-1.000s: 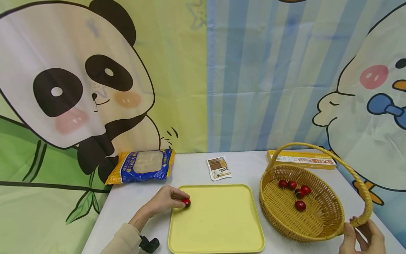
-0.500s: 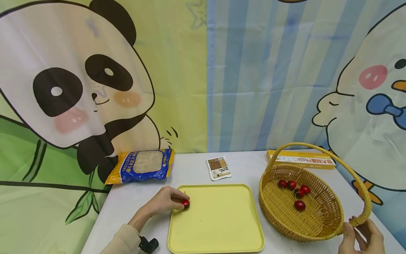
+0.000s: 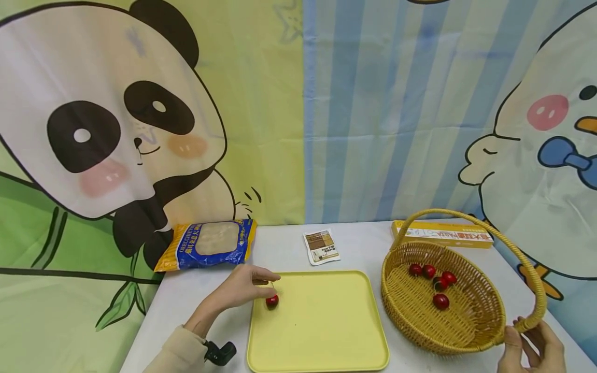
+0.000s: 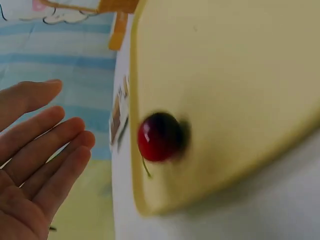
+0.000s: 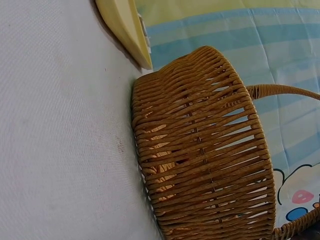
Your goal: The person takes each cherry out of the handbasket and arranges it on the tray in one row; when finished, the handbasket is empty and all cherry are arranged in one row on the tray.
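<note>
Your left hand, fingers extended, holds nothing beside the cherry in the tray's far left corner; your right hand grips the basket, near right. This looks like the release; next calls for withdrawing without nudging the cherry.

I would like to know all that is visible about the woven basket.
The basket is golden-brown and rounded, made of what looks like wicker, with gaps in the weave and one tall arched handle. It rests on the white table, right of the yellow tray. Several dark red cherries lie inside. The right hand holds it at the handle's near end.
</note>
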`<state>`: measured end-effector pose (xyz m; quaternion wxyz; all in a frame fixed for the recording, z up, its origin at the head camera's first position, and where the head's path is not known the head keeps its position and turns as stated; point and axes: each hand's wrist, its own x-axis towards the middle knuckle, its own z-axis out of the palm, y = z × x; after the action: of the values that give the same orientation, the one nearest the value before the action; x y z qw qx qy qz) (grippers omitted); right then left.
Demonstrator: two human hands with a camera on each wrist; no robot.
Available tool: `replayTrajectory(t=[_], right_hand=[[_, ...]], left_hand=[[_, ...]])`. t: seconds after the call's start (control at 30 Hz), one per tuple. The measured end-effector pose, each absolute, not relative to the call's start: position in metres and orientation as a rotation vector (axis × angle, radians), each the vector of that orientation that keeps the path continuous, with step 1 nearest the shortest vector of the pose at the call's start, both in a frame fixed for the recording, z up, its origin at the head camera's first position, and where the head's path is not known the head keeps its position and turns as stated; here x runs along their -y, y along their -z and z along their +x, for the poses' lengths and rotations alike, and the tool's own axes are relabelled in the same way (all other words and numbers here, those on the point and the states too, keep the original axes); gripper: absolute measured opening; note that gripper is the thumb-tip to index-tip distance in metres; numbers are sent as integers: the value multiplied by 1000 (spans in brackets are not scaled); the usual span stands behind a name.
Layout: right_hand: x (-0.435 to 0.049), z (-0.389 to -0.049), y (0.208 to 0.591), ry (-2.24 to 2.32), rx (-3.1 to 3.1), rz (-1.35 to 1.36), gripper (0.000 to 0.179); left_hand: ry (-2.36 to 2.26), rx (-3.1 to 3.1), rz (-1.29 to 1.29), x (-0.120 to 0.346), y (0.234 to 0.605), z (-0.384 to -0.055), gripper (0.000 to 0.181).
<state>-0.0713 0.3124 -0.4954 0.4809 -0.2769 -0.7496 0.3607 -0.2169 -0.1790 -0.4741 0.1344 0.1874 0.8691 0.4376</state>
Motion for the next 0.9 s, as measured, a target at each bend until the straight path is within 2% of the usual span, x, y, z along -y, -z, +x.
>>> replayTrajectory(t=[0.37,0.9], right_hand=[[-311,-72,491,-912,1865,-760,48],[-312,-71,491,-930,1882,-791,50]], left_hand=[[-1579,-2236,607,107,457,-232,38],[-1680,-2073,720,14,460,-250,38]])
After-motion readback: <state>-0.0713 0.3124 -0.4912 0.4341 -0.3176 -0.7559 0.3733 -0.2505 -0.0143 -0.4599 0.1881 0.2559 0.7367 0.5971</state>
